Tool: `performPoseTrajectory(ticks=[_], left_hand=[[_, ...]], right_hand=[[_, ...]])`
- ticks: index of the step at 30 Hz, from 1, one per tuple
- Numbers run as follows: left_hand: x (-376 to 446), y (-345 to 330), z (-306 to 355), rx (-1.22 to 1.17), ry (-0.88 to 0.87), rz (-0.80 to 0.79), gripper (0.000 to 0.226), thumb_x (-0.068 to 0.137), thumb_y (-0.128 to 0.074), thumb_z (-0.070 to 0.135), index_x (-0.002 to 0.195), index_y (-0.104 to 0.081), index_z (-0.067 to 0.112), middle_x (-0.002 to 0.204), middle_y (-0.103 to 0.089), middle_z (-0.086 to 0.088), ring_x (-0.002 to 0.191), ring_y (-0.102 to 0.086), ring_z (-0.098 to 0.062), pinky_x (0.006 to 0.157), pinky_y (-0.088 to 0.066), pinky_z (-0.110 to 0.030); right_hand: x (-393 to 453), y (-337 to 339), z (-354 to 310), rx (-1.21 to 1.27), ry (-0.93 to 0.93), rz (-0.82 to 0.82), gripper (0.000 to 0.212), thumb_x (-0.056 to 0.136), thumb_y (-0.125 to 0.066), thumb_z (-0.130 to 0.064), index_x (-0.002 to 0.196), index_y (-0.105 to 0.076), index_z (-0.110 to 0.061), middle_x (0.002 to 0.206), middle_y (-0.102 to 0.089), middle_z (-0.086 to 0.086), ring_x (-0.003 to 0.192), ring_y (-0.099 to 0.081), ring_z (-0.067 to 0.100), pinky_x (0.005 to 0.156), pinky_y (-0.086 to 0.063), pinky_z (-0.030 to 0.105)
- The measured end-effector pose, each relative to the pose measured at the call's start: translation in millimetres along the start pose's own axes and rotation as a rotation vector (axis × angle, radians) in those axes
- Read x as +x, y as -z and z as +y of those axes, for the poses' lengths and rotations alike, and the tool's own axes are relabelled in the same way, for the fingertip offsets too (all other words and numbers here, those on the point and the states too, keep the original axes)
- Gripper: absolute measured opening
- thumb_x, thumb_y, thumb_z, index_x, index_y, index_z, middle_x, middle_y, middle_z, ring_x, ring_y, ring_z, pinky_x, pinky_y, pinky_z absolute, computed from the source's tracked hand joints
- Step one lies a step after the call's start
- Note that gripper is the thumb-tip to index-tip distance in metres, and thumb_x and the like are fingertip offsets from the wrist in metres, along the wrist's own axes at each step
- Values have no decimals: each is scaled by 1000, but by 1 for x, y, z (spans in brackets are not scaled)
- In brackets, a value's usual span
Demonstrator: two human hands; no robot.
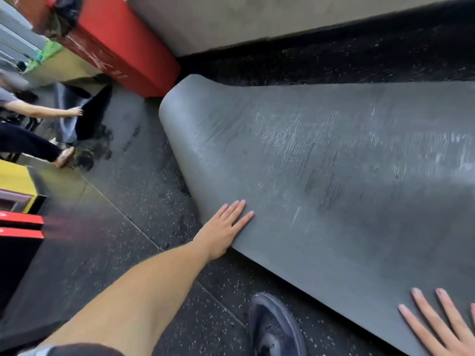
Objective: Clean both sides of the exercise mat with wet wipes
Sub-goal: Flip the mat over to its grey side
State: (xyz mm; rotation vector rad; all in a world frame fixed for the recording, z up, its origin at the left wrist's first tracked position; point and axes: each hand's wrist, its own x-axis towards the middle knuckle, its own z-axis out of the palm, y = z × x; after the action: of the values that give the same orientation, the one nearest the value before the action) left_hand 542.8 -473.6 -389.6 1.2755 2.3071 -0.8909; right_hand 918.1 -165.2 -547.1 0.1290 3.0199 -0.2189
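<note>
Head view: the grey mat (334, 176) lies flat on the speckled floor (144, 201), filling the 3 o'clock side. Left hand (226, 232) presses its near edge, fingers straight; right hand (442, 322), at 5 o'clock, rests flat, fingers spread.

The floor (133, 191) is dark rubber flecked with pale specks, laid in large tiles with thin seams showing. Along the far side runs a plain grey wall (231, 19) with a black strip at its foot. A red padded box (123, 47) stands against the wall at upper left, with green and yellow blocks behind it. A yellow block (15, 181) and red-edged pieces sit at the left edge. Another person (33, 111) crouches there, reaching toward a dark mat.
</note>
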Motion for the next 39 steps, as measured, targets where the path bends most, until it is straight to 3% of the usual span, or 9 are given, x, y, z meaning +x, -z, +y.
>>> performPoseTrajectory(ticks=[3,6,11,16,23,28,31,35,39], left_hand=[[2,-4,-30,56,-186,-67,108,89,-60,21,156,26,18,165,20,-20,153,15,-37,125,-7,-52],[7,-1,-46,76,-261,-95,112,90,-61,23,154,30,17,164,23,-17,153,17,-36,126,-3,-50],[12,-23,-46,11,-242,39,104,85,-59,16,158,14,7,166,10,-23,154,9,-36,124,2,-47],[22,-57,-31,-137,-290,251,75,86,-26,9,157,-8,-5,165,-2,-26,154,1,-38,123,-19,-51],[13,-76,-74,-89,-284,404,65,95,-19,3,158,-9,-1,167,-1,-22,155,0,-35,126,-11,-50],[14,-111,-168,-231,138,402,76,90,-43,-3,160,-16,6,167,-10,-18,155,-6,-34,120,-18,-60],[16,-119,-158,-171,53,385,60,98,-28,0,158,-20,0,165,-14,-23,155,-8,-36,121,-17,-60],[5,-88,-191,-52,-50,429,57,101,-12,9,153,-30,-5,161,-28,-25,151,-23,-37,123,-22,-50],[-4,-136,-270,6,213,452,58,103,-32,5,159,-21,10,165,-20,-19,153,-19,-35,124,-16,-52]], right_hand=[[-3,-8,6,26,6,-115,64,100,-33,-36,158,-40,-13,165,-39,22,154,-32,48,105,-41,77],[37,49,-17,100,26,-66,79,84,-35,-14,163,-28,-10,167,-33,21,160,-20,36,126,-16,56],[153,89,-117,201,187,-213,115,51,-73,-4,158,-34,7,169,-25,27,156,-28,41,123,-23,48],[230,102,-183,157,252,-367,96,100,-51,-19,160,19,4,167,32,24,158,25,37,131,7,47],[273,88,-251,192,84,-448,70,94,-6,-9,152,25,15,159,35,38,153,26,51,130,2,55],[284,72,-265,266,74,-324,87,72,-17,-7,156,-19,18,168,-6,39,156,-15,53,122,-35,61],[339,96,-301,322,140,-228,96,70,-30,-1,161,-3,12,170,11,32,160,4,46,130,-16,55],[397,117,-360,361,135,-245,78,89,-14,-11,157,18,11,165,28,31,157,22,44,131,-1,54],[411,108,-356,265,175,-443,82,100,-35,-5,159,21,7,167,30,27,158,22,42,131,-1,52]])
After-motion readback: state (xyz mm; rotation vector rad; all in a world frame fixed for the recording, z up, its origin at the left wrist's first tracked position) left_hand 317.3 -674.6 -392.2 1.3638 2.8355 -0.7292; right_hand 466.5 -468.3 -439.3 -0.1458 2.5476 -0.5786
